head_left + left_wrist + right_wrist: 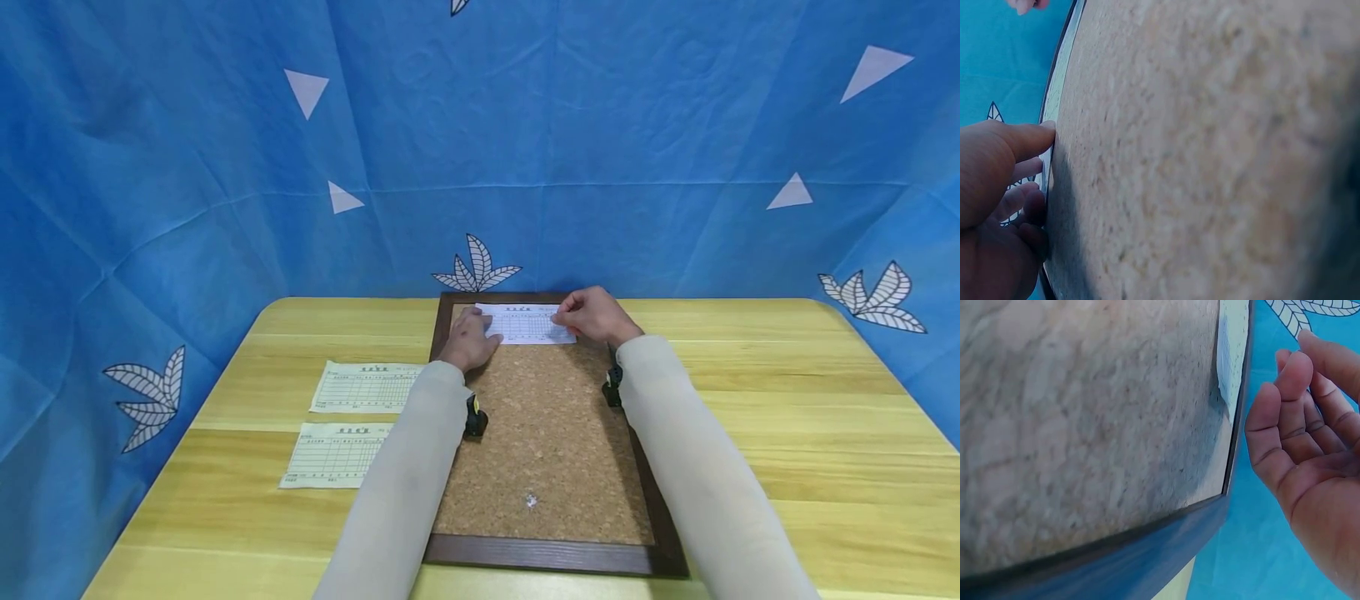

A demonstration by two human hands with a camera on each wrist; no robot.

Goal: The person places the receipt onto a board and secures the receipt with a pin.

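Note:
A printed form slip point(525, 327) lies across the top of a dark-framed cork board point(555, 433). My left hand point(471, 337) rests on the slip's left end with the fingers spread, and its thumb point(1035, 139) presses at the paper's lower edge. Over the slip's right end is my right hand point(596, 315), its fingers bent and the fingertips close together. In the right wrist view this hand point(1316, 425) stands off the board, while the paper's right corner point(1229, 356) lifts slightly. Whether the right fingertips pinch something small, I cannot tell.
Two more form slips point(363, 387) lie on the wooden table point(787, 417) left of the board, partly behind the left sleeve. A small cluster of clear, shiny bits point(531, 501) sits low on the cork. Behind the table hangs a blue patterned cloth point(600, 150).

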